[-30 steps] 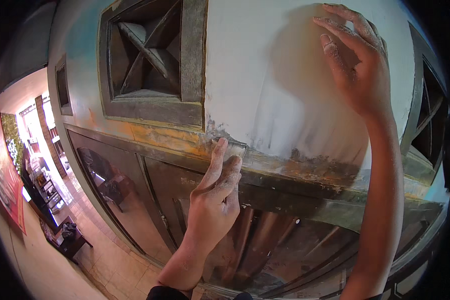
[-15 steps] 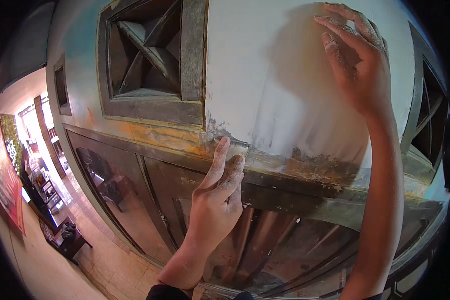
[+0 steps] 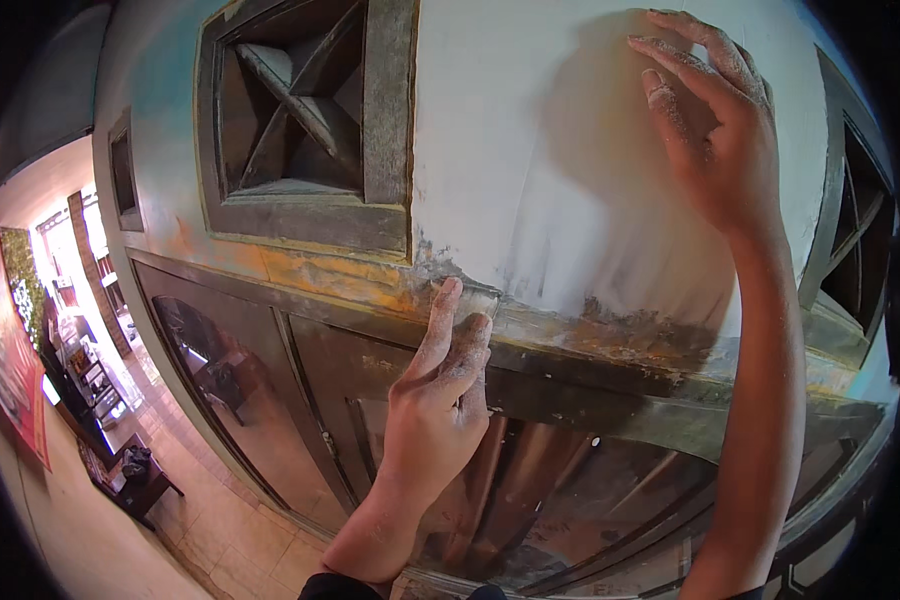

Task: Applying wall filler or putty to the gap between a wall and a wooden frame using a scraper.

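Flat pale piece [image 3: 480, 300] sits against the damaged strip of the wall [image 3: 510, 180], just below the corner of the dark wooden vent frame [image 3: 388, 225]; fingers cover its lower part, so from my end I can't tell what kind of tool it is. I have the left hand [image 3: 438, 390] grasping it, back of the hand toward me, forearm rising from the lower edge, two dusty fingers pointing up at the cracked plaster. On my right side, the forearm stands nearly upright and the right hand [image 3: 720, 130] is raised high before the white plaster, fingers loosely bent and apart from the thumb, grasping nothing that I can see. It throws a broad shadow leftward; whether its fingertips touch, I can't tell. Against my view a second ago, the left hand and the piece have crept slightly right, while the right hand holds practically the same pose.
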### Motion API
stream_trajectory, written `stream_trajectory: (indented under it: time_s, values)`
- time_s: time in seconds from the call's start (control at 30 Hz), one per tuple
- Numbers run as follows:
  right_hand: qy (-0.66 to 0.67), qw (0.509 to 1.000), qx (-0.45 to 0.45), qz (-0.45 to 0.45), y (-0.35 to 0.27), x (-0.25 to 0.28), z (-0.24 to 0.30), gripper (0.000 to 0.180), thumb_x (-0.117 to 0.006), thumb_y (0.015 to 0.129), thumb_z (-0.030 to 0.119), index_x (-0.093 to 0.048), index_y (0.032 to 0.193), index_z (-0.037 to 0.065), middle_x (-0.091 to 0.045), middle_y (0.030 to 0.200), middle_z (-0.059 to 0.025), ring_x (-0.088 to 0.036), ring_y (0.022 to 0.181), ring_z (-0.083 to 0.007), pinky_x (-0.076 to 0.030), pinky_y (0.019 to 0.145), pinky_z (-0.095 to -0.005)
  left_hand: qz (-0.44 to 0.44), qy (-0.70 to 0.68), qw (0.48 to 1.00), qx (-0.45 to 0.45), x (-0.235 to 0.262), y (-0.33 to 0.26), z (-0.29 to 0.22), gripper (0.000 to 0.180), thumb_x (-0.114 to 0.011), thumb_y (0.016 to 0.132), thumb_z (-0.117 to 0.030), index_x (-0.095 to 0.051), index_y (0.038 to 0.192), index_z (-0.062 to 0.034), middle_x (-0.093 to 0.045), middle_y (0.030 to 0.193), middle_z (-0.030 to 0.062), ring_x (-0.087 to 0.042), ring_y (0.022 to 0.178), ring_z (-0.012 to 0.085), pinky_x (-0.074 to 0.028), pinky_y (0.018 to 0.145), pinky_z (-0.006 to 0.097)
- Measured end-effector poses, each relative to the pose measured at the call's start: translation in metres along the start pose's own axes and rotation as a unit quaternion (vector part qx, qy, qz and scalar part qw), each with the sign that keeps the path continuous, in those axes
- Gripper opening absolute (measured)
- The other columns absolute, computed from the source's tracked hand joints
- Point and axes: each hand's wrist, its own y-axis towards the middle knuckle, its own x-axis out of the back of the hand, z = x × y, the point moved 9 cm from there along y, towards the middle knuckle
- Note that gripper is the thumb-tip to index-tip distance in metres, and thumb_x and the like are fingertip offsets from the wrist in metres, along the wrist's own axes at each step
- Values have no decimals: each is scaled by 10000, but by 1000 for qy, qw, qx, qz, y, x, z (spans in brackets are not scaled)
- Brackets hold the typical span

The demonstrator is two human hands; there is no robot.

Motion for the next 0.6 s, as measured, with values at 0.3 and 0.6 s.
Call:
stream_trajectory:
  time_s: [0.3, 0.6]
  values:
    - [-13, 1000, -4, 4, -1, 0, 2, 284, -682, 975, 124, -787, 1239, 136, -691, 1390, -43, -613, 1311, -281, -456, 1129, -430, 1, 14, 1000, -13, -2, -2, -4, 446, -617, 869, 154, -723, 1282, 25, -481, 1608, 207, -603, 1360, 382, -584, 1029, 395]
    - [-19, 1000, -8, 9, -3, -1, 0, 292, -681, 971, 126, -787, 1242, 153, -680, 1406, -29, -598, 1333, -267, -433, 1144, -431, -10, 23, 1000, -8, -3, 0, -8, 319, -663, 891, 150, -738, 1195, 88, -518, 1556, 279, -642, 1320, 395, -579, 1007, 355]
